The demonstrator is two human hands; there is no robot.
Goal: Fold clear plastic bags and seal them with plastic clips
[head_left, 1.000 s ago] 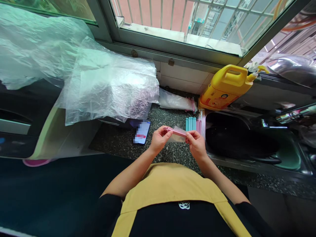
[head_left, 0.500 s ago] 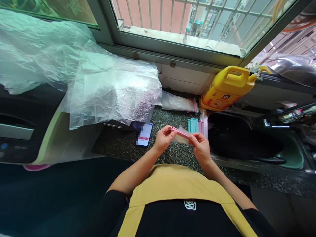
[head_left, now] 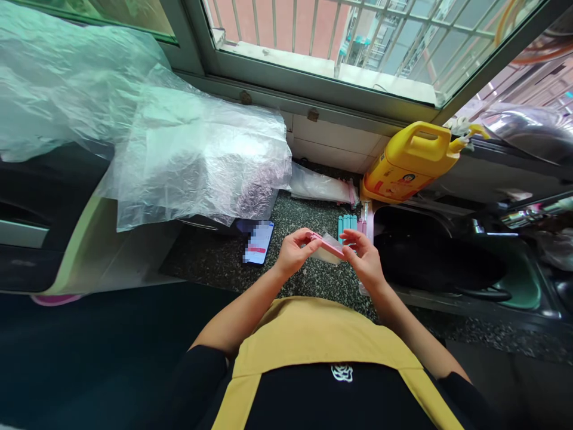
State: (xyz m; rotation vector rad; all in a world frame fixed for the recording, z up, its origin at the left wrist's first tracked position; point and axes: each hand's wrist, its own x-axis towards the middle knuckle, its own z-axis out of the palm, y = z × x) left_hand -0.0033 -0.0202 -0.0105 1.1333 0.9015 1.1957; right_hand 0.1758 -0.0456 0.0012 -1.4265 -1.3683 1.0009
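Over the counter my left hand pinches one end of a pink bag-sealing clip between thumb and fingers. Clear plastic film, seemingly a small bag, shows on both sides of the clip. My right hand is at the clip's other end. Its thumb is at or touching that end, and its fingers are spread away from the thumb. Just beyond the right hand lie several teal clips in a row, with pink clips beside them, partly hidden by that hand.
A phone lies left of my hands. Large clear plastic sheets drape over an appliance at left. Behind are a clear bag with pink clips and a yellow jug. At right, a sink holds a black pan.
My right hand's fingers have lifted and spread from the clip's right end. That end now sits slightly lower. The left hand keeps its pinch, and the view has shifted slightly.
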